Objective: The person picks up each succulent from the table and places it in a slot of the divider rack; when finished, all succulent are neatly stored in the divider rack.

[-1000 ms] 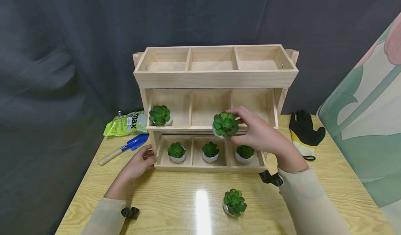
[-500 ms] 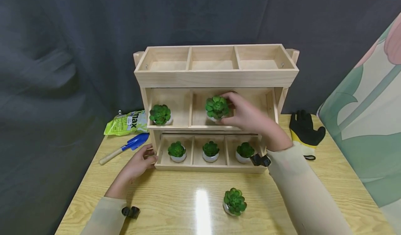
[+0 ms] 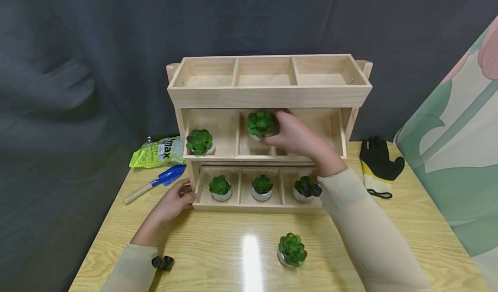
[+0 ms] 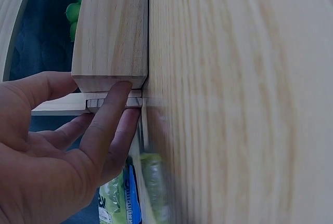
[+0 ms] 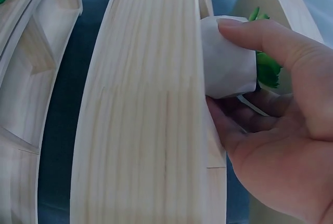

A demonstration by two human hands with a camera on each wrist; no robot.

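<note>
A three-tier wooden planter shelf point(image 3: 268, 97) stands on the table, each tier split into three compartments. My right hand point(image 3: 295, 134) grips a potted succulent point(image 3: 260, 123) at the middle tier's centre compartment. In the right wrist view, thumb and fingers hold its white pot point(image 5: 229, 60), which sits behind the tier's front board point(image 5: 140, 104). My left hand point(image 3: 173, 201) holds the bottom tier's left end; in the left wrist view, thumb and fingertips lie around its corner point(image 4: 109, 78). Another succulent point(image 3: 200, 142) sits in the middle tier's left compartment.
Each bottom compartment holds a small succulent point(image 3: 262, 184). One more succulent point(image 3: 292, 251) stands on the table in front. A blue trowel point(image 3: 167, 175) and a green bag point(image 3: 157, 153) lie left of the shelf. A black-and-yellow glove point(image 3: 379, 164) lies right.
My right hand has carried the succulent up, back and left, from in front of the middle tier into its centre compartment. The left hand stays at the shelf's corner.
</note>
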